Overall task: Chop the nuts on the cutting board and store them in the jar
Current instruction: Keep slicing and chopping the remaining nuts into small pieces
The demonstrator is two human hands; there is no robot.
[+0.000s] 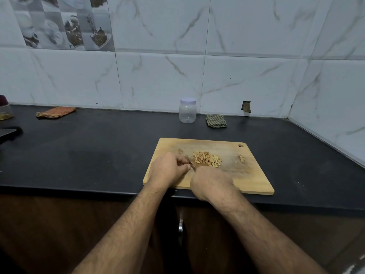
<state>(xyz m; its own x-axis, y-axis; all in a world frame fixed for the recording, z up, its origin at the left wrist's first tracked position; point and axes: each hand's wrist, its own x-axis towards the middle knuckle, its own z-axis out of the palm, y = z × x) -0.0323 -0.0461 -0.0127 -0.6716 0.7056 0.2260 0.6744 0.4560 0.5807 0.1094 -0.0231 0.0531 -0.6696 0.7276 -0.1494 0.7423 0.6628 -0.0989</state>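
We are mid-chop. Our left hand (167, 169) rests on the cutting board (256, 180) with its fingers curled, apparently pinching a nut against the wood just beside the blade; the nut itself is too small to confirm. Curled fingertips keep clear of the edge while steadying the piece. Our right hand (211, 182) is closed around the handle of the knife (191, 162), whose short visible blade angles down between the two hands and touches the board. The handle is hidden under the hand.

The pile of chopped nuts (207, 159) lies just right of the blade, pushed aside so the cutting zone stays free. A few whole nuts (241, 158) sit well apart near the board's right side, so we judge that chopping is nearly but not fully done. The jar (187, 111) stands upright at the back of the tabletop (98, 155) against the wall, lid on and apparently empty; storing has not begun, and the lid must come off first.

The tabletop is a dark, matte slab; the board sits at its front edge, within easy reach. A green checked cloth (216, 121) lies just right of the jar, and an orange cloth (55, 112) lies far left. White marble-pattern wall tiles (246, 76) enclose the corner, with a small broken hole (246, 106) low in one tile.
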